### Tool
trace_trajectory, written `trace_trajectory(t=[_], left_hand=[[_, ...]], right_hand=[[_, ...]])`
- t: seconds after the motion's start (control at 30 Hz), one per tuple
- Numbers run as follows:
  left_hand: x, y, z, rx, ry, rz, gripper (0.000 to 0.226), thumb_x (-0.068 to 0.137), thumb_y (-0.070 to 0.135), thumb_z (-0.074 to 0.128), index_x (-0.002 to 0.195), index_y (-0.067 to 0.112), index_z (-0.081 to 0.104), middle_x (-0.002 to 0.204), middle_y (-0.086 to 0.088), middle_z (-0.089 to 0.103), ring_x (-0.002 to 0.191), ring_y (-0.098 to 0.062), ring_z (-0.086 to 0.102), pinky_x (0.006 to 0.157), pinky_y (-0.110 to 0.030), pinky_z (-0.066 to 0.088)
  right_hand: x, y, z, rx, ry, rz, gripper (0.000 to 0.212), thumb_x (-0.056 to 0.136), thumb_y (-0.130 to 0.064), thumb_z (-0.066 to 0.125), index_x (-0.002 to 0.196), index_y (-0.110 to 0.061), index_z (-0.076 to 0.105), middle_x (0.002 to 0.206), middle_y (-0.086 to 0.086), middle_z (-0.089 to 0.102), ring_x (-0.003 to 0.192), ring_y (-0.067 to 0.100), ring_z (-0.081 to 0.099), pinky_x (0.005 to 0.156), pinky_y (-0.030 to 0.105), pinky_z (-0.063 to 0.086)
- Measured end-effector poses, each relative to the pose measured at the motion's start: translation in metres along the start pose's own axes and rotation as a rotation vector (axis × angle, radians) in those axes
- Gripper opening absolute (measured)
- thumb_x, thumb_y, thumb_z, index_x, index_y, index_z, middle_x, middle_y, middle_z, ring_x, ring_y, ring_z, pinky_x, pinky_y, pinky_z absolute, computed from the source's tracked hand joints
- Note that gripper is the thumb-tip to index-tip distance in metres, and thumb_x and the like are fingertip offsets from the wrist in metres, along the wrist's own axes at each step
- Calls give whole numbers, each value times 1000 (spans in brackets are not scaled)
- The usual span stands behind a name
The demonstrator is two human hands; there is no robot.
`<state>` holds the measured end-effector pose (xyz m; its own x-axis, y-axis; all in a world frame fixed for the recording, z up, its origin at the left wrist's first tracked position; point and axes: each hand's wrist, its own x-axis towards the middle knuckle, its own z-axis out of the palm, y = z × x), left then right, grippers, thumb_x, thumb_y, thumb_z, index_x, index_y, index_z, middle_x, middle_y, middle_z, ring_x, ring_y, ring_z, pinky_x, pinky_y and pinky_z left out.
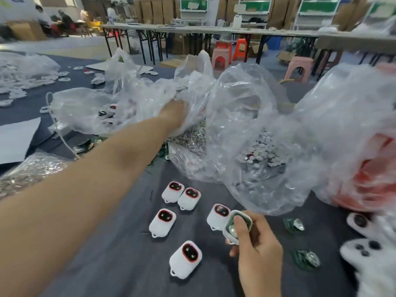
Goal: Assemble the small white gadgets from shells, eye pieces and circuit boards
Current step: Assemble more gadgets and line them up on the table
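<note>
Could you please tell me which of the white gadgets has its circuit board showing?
The shell held in the right hand: a green circuit board shows inside it, while the five gadgets on the cloth show red-rimmed eye pieces.

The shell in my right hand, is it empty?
No, a green circuit board with a silver disc sits inside the shell, under the thumb of the right hand.
</note>
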<state>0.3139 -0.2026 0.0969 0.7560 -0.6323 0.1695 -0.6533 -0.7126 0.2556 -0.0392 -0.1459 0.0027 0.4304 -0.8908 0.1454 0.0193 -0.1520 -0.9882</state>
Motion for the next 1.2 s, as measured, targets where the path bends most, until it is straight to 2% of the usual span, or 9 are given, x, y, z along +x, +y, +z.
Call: trace_trajectory(t=[0.17,0.47,0.6,0.67,0.73,0.83,0.93,1.07,1.2], left_hand=[[1,-2,-6,84,34,-19,30,98,0,38,125,-4,51,126,-21,55,112,-38,56,88,-39,45],[-26,-14,-36,-144,-73,-19,28,96,0,38,118,-5,54,118,-22,59,108,-37,55,86,-35,42],[-31,-27,-38,-97,-132,38,21,91,-2,41,84,3,60,87,-13,58,91,-31,55,75,-32,41],[-32,-32,-39,-92,-92,50,20,90,1,48,77,5,63,80,-7,59,89,-28,57,76,-28,40],[-30,-36,-39,-162,8,51,15,89,6,57,86,-1,71,90,-11,67,91,-24,59,83,-27,43],[-32,-40,-40,-275,139,64,14,85,14,70,90,2,71,101,-10,69,89,-21,61,82,-26,45],[-38,-44,-46,-487,235,33,20,81,23,76,93,10,68,95,-3,69,84,-15,62,78,-24,45],[-72,-38,-61,-952,320,-16,30,83,19,74,110,16,61,80,0,70,71,-11,65,75,-30,52],[-128,-29,-63,-1303,330,-48,30,84,12,71,108,25,59,79,1,74,72,-10,67,65,-21,54]], right_hand=[[0,0,0,-37,4,-18,25,85,-16,66,81,-41,65,55,0,66,38,16,55,42,25,47],[-2,-6,-1,-89,-32,-40,19,86,-18,65,75,-33,65,56,-1,65,44,14,60,41,19,45],[-2,-6,-2,-81,-58,-22,16,86,-17,65,75,-29,65,56,-1,65,43,11,58,40,16,43],[-3,-7,-2,-67,-64,-11,15,87,-17,65,76,-27,65,58,-3,66,44,10,60,40,15,43],[-3,-8,-3,-57,-67,-6,15,87,-16,65,77,-27,65,60,-3,67,44,11,60,41,14,43],[-3,-9,-3,-30,-64,10,15,89,-16,64,78,-26,66,60,0,68,45,14,62,40,17,44],[-4,-11,-2,3,-53,26,15,91,-15,62,80,-25,66,61,3,69,46,19,65,37,21,44],[-5,-12,-2,11,-23,32,14,90,-18,63,87,-31,67,65,1,69,45,21,63,38,24,43],[-6,-14,-4,1,12,30,11,87,-17,67,90,-27,62,70,-4,71,44,15,60,44,26,49]])
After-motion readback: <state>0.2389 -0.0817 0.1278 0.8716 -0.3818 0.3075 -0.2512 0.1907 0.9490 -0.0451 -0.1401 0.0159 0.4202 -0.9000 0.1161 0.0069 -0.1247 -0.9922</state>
